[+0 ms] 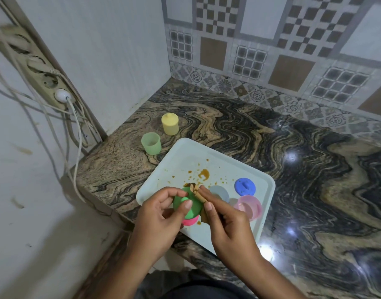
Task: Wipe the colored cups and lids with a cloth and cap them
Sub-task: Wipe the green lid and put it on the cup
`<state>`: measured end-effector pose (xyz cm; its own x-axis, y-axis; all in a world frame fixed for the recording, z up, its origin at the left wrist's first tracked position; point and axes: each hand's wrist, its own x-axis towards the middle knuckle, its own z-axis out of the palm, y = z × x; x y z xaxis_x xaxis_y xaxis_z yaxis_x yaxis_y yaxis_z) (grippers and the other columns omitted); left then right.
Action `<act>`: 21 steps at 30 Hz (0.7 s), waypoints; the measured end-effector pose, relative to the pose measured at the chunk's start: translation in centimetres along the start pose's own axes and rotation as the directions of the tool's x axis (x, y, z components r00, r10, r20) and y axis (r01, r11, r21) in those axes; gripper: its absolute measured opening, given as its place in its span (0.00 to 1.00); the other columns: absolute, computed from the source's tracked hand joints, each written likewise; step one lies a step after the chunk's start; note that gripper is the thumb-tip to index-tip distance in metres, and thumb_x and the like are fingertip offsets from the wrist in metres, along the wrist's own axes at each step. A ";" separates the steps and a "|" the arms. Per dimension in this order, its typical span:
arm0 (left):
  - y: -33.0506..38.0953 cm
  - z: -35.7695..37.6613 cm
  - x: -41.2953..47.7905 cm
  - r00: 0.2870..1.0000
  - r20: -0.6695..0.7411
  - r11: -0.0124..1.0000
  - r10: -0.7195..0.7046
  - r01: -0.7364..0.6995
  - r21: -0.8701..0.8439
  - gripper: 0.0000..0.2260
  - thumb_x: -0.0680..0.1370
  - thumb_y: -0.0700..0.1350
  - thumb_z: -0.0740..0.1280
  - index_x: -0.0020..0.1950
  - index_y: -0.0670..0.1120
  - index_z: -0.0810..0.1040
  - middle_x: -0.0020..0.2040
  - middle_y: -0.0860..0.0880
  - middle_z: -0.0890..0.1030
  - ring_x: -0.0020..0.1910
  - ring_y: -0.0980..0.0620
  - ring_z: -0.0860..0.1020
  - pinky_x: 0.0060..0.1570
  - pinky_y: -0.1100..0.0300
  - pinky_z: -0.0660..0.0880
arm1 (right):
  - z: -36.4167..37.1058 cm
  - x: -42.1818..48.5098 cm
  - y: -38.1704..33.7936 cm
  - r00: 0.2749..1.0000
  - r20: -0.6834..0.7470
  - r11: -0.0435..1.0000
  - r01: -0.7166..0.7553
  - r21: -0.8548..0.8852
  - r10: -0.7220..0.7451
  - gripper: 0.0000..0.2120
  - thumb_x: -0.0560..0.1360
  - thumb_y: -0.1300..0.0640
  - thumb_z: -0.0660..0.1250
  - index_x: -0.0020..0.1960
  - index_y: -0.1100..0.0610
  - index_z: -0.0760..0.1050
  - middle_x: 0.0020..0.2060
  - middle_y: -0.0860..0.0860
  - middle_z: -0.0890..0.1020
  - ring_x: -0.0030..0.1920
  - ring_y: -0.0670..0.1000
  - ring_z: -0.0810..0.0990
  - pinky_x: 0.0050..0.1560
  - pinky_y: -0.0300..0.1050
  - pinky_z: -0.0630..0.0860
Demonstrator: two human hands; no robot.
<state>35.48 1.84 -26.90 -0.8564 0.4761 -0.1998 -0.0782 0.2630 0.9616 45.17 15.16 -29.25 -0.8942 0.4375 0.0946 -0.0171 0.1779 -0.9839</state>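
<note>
Green lid (pixel 192 200) sits above the tray's (pixel 185 156) near corner, pinched between the left hand's (pixel 161 214) thumb and fingers. The right hand (pixel 226 223) grips a stained cloth (pixel 198 194) against its edge. A pink lid (pixel 190 221) underneath is mostly hidden, and the cloth's lower end disappears behind the right hand.

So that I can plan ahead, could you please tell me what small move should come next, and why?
Probably rub the cloth across the green lid: the left hand grips that lid, the right hand pinches the cloth against its rim, and brown stains spot the tray.
</note>
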 end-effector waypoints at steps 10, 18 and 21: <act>-1.7 -2.0 2.4 0.966 -0.167 0.968 0.196 -0.163 0.191 0.07 0.70 0.47 0.78 0.44 0.59 0.85 0.63 0.60 0.81 0.64 0.65 0.76 0.59 0.54 0.74 | 0.9 3.1 2.0 0.960 -0.013 0.919 0.262 -0.295 -0.278 0.17 0.82 0.62 0.62 0.69 0.59 0.78 0.65 0.55 0.82 0.73 0.44 0.72 0.68 0.44 0.76; 2.1 -7.0 14.6 0.846 -0.330 0.873 0.419 -0.276 0.402 0.06 0.73 0.43 0.78 0.49 0.48 0.86 0.51 0.52 0.85 0.52 0.56 0.82 0.59 0.60 0.75 | 3.3 17.3 1.4 0.894 0.142 0.761 0.438 -0.479 -0.425 0.18 0.82 0.64 0.61 0.70 0.62 0.76 0.71 0.63 0.76 0.67 0.60 0.80 0.66 0.50 0.77; 0.7 -8.0 19.4 0.862 -0.389 0.905 0.325 -0.163 0.393 0.07 0.74 0.45 0.77 0.50 0.48 0.87 0.50 0.49 0.87 0.51 0.52 0.83 0.58 0.53 0.79 | 4.8 21.3 2.8 0.931 0.217 0.767 0.365 -0.528 -0.294 0.18 0.82 0.61 0.60 0.71 0.61 0.75 0.72 0.63 0.74 0.65 0.65 0.80 0.63 0.57 0.80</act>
<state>14.75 4.52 -28.62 -0.9622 0.1692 0.2132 0.2698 0.4899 0.8290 23.92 20.80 -30.72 -0.9246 0.1633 0.3441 -0.1035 0.7616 -0.6397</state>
